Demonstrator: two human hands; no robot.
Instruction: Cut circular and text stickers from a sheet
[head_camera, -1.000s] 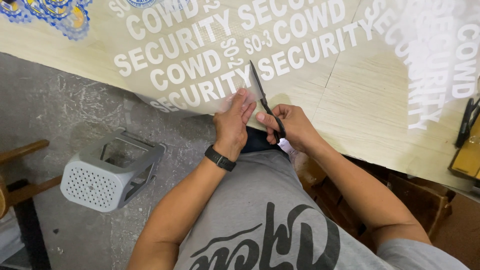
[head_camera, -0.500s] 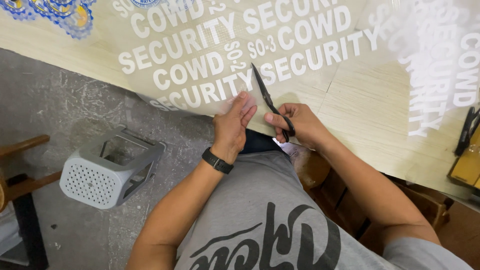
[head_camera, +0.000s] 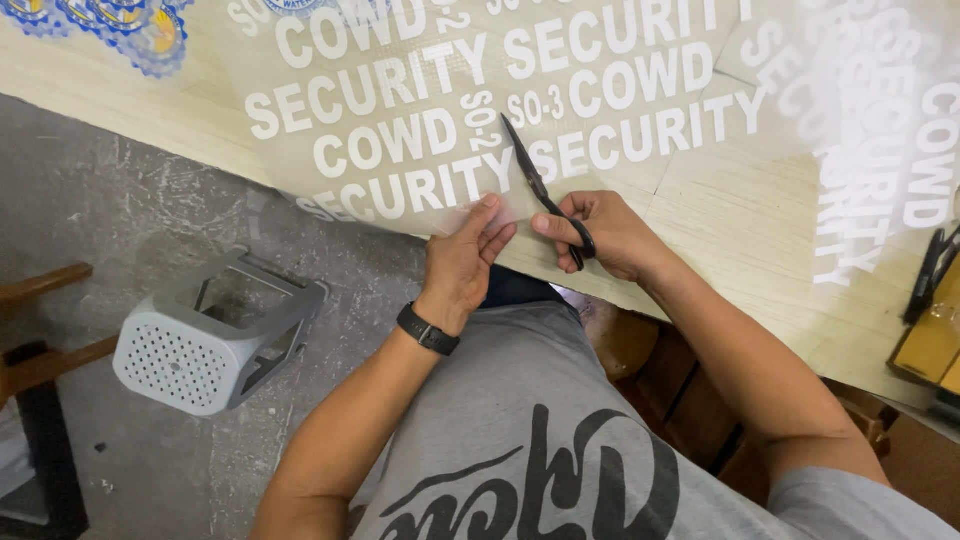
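Your right hand (head_camera: 610, 238) grips black scissors (head_camera: 545, 195), thumb through a loop, blades slim and pointed up across a clear glossy film sheet (head_camera: 420, 110) printed with white block letters. Your left hand (head_camera: 462, 262) pinches the film's near edge at the pale wood-grain desk (head_camera: 750, 230). On the rough concrete floor (head_camera: 110, 200) lies a tipped grey perforated plastic basket (head_camera: 215, 330), nothing visible inside.

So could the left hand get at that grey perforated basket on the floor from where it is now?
Probably yes: the left hand is pinching the clear film, but the grey basket sits below on that side, nothing between them.
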